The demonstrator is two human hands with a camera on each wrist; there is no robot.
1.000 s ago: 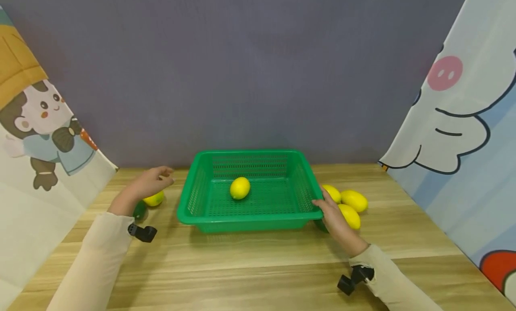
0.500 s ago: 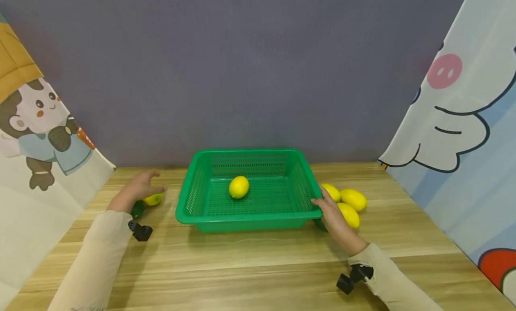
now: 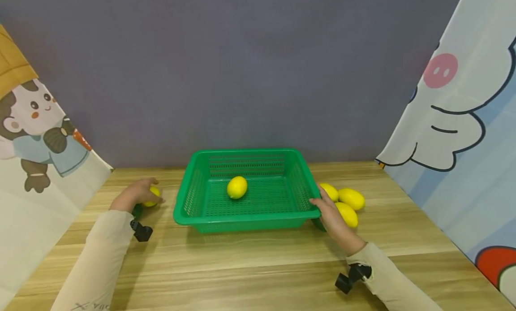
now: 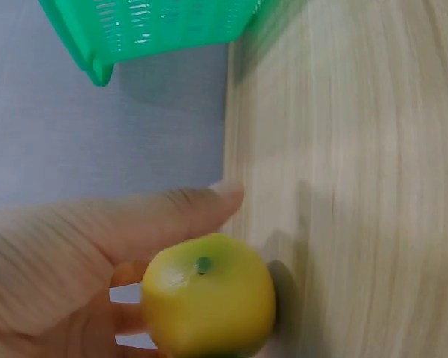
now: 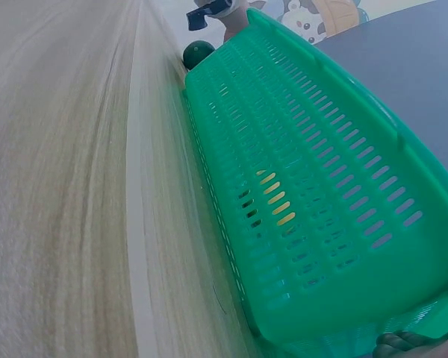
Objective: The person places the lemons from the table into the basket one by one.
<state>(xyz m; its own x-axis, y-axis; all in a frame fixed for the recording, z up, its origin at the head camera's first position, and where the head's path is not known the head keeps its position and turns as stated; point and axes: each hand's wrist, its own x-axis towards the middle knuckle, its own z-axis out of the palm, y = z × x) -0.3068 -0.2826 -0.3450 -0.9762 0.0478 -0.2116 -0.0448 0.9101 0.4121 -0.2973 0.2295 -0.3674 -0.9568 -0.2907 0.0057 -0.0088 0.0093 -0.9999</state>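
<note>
A green slotted basket (image 3: 189,214) sits mid-table with one lemon (image 3: 237,187) inside. Left of it, my left hand (image 3: 139,194) has come down on another lemon (image 3: 153,199). In the left wrist view the thumb (image 4: 172,216) and the fingers behind curl round this lemon (image 4: 207,306), which rests on the wood. My right hand (image 3: 327,212) holds the basket's front right corner, thumb on the rim. In the right wrist view the basket wall (image 5: 321,186) fills the frame, with one fingertip (image 5: 403,344) at its lower edge.
Three lemons (image 3: 351,198) lie on the table just right of the basket, behind my right hand. A dark green round object (image 3: 137,210) sits under my left wrist, and another (image 3: 320,224) peeks out below my right hand. Cartoon-print curtains flank the wooden table (image 3: 258,266).
My left hand has dropped from above the basket's left side down onto the lemon and closed round it. The right hand and the basket have stayed put.
</note>
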